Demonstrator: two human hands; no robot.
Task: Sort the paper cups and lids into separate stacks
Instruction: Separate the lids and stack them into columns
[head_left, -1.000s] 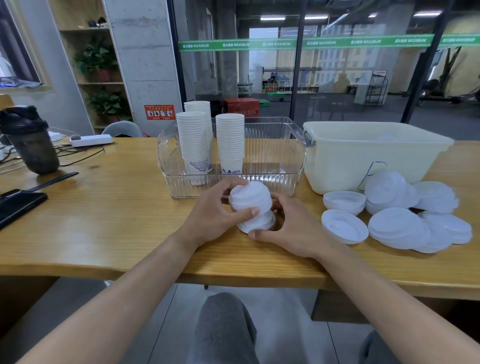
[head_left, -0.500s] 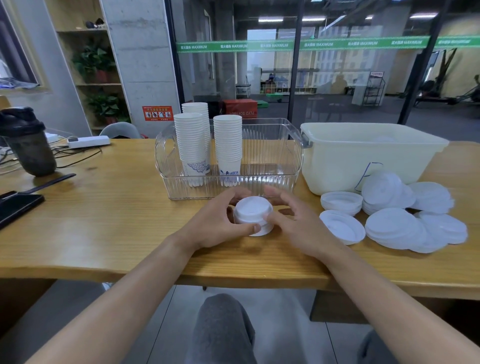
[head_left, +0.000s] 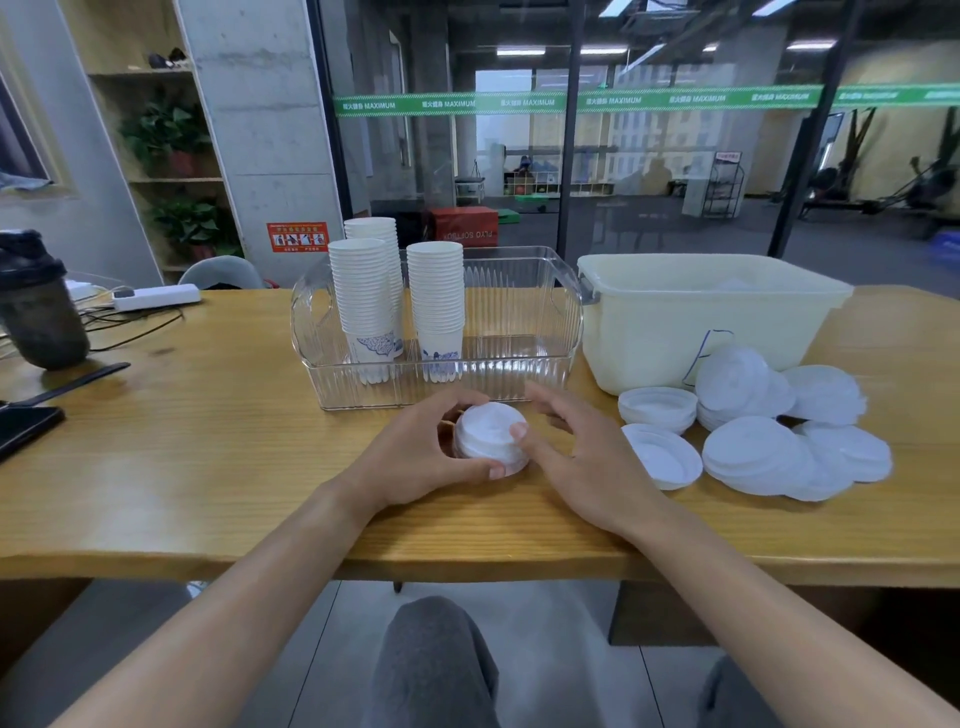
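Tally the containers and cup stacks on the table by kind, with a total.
Stacks of paper cups: 3
Clear plastic bin: 1
Cream plastic tub: 1
Dark shaker bottle: 1
Total: 6

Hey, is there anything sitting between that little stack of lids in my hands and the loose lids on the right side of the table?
Nothing visible. The lid stack sits on bare table between your left hand and right hand. The nearest loose lid lies just beyond the right hand, which is the only thing between them.
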